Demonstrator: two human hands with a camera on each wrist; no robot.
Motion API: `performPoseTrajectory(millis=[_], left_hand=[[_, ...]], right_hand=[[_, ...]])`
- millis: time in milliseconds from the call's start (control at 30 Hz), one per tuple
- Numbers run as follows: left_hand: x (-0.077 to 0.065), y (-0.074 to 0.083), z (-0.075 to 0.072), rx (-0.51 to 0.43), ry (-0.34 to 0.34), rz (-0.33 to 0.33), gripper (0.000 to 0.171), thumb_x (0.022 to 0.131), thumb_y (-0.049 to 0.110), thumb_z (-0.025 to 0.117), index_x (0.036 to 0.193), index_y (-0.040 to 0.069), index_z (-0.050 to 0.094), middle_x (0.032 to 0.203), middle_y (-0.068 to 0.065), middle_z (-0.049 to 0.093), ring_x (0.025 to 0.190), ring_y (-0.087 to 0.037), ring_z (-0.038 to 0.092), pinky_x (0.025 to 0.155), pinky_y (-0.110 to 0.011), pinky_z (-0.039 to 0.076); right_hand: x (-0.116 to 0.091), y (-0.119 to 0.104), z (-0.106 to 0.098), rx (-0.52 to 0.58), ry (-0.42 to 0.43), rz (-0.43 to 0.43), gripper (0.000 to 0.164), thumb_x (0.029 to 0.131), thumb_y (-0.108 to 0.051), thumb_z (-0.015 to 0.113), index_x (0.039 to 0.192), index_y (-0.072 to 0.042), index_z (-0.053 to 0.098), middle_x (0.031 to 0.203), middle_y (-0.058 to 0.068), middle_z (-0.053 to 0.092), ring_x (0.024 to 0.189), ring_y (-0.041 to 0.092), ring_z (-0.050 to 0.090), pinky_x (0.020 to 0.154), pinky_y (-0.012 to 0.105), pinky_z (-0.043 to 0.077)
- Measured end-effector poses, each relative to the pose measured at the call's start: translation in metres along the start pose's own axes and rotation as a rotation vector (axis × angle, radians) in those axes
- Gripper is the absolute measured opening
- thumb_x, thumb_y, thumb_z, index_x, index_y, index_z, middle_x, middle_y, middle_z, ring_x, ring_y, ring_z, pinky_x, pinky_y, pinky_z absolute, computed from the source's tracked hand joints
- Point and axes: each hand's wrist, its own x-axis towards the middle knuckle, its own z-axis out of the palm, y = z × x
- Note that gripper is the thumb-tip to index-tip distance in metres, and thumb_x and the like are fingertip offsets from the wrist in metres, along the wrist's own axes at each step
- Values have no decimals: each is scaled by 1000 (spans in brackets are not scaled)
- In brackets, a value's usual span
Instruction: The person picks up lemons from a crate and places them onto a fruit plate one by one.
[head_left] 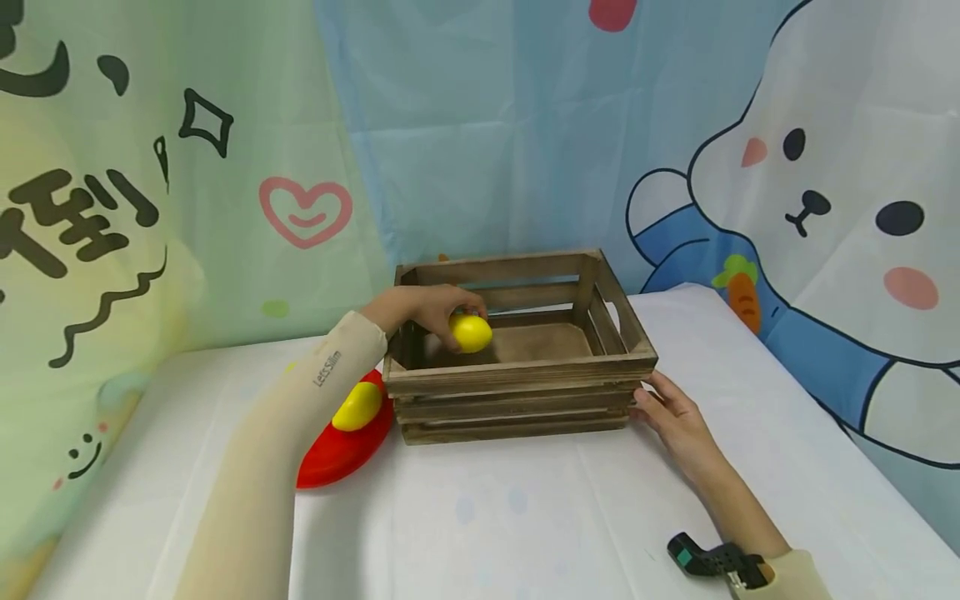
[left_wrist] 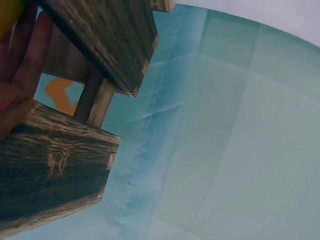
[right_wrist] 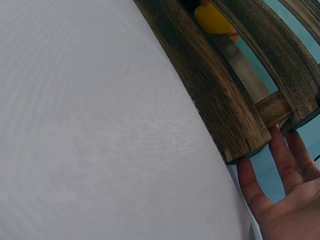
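My left hand (head_left: 437, 310) reaches over the left end of a brown slatted wooden crate (head_left: 517, 385) and holds a yellow lemon (head_left: 471, 333) just inside it. The left wrist view shows only part of that hand (left_wrist: 25, 60) among the crate's slats, with the lemon cut off at the corner. At the crate's lower right end, my right hand (head_left: 678, 423) touches the wood with its fingertips. Up close, the fingers (right_wrist: 285, 162) of the right hand extend against the slat ends. Another yellow lemon (head_left: 357, 407) lies on a red plate (head_left: 341, 457), partly behind my left sleeve.
A white cloth (head_left: 487, 517) covers the table under the crate and plate. Behind it hangs a printed curtain (head_left: 480, 125) with cartoon figures, close to the crate's back. A black device (head_left: 712, 557) is strapped to my right wrist.
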Motion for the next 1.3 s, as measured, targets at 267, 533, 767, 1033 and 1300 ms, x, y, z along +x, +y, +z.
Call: performPoseTrajectory(millis=[267,533,767,1033,1300], left_hand=[[-1,-1,1,-57,219,125,55,80,16,77,130,8,54,125,-12,55,108,-26,50,93,-38,45],[-13,6,-3,-203,361,172,57,79,12,79,130,5,55,126,-13,53,107,-27,50,90,-37,48],[-25,13,-9,-193,500,147,59,78,15,79,131,6,56,120,-13,57,101,-26,51,87,-38,49],[-39,12,0,-187,629,73,61,78,18,80,133,10,55,128,-13,48,111,-26,44,91,-41,48],[-56,22,6,-152,782,95,58,79,15,78,132,12,56,122,-12,47,106,-24,46,88,-38,49]], right_hand=[[-1,0,0,-34,7,6,42,102,-6,49,135,-31,54,125,-17,55,107,-2,58,85,17,51],[-1,1,2,-41,7,7,41,102,-8,49,137,-30,54,124,-18,55,106,-2,58,84,17,52],[1,0,3,-6,10,7,41,102,-6,49,131,-34,56,123,-19,57,106,-3,58,84,16,51],[3,3,1,-18,-11,-4,43,102,-8,49,140,-28,52,126,-19,54,107,-4,58,85,16,51],[5,8,2,9,-12,-8,45,102,-6,48,143,-24,50,128,-19,54,108,-3,58,84,15,51]])
